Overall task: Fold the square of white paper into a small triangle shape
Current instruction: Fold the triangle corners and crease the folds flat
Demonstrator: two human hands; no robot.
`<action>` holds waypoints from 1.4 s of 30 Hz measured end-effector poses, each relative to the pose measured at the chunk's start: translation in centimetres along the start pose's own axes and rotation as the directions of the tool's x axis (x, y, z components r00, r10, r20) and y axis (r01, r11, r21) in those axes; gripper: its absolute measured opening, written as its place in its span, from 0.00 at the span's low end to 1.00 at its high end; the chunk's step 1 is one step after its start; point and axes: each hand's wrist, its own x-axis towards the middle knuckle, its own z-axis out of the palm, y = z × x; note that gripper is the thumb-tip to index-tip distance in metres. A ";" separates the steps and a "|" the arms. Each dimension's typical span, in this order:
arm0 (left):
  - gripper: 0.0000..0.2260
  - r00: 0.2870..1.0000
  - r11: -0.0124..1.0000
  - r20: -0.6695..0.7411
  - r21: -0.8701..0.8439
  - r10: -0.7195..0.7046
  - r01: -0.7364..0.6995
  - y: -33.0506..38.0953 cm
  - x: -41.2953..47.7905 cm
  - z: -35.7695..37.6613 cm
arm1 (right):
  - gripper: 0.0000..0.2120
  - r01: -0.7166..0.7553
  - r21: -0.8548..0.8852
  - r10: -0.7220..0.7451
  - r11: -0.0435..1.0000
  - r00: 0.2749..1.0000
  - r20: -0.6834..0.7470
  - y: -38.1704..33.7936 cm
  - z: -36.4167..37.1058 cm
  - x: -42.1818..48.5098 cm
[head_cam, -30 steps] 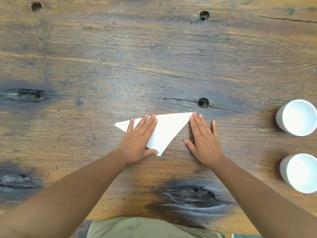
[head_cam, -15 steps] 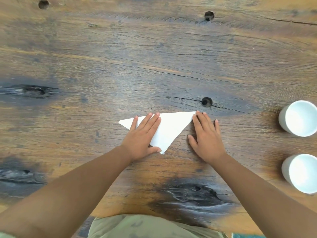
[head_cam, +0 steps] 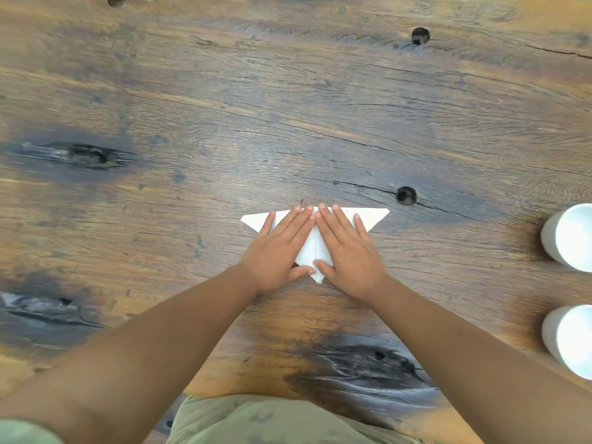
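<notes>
The white paper [head_cam: 312, 251] lies on the wooden table as a folded triangle, its long edge away from me and its point toward me. My left hand [head_cam: 278, 251] rests flat on its left half, fingers spread. Flat on the right half rests my right hand [head_cam: 347, 253], fingertips reaching the far edge. The two index fingers almost touch over the middle. A straight crease shows between the hands. The left and right corners of the triangle stick out beyond the hands; much of the sheet is covered.
Two white cups stand at the right edge of the table, one [head_cam: 570, 238] farther and one [head_cam: 570, 341] nearer. The dark wooden table [head_cam: 224, 123] has knot holes, one [head_cam: 406, 195] just beyond the paper.
My right hand has moved left from the table beside the paper onto its right half. My left hand has stayed pressed on the left half.
</notes>
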 end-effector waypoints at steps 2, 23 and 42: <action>0.43 1.000 0.999 0.014 0.032 -0.017 0.016 0.1 0.2 0.3 | 0.40 0.021 -0.026 -0.021 0.999 1.000 0.015 0.3 0.4 0.2; 0.45 0.965 0.964 -0.047 -0.074 -0.259 0.255 -2.9 -4.6 1.8 | 0.40 0.020 -0.027 -0.020 0.999 1.000 0.002 0.5 1.2 0.3; 0.43 0.919 0.919 -0.095 -0.138 -0.382 0.368 -4.0 -6.3 1.1 | 0.39 0.010 -0.027 -0.009 1.000 0.999 0.050 0.3 0.3 0.3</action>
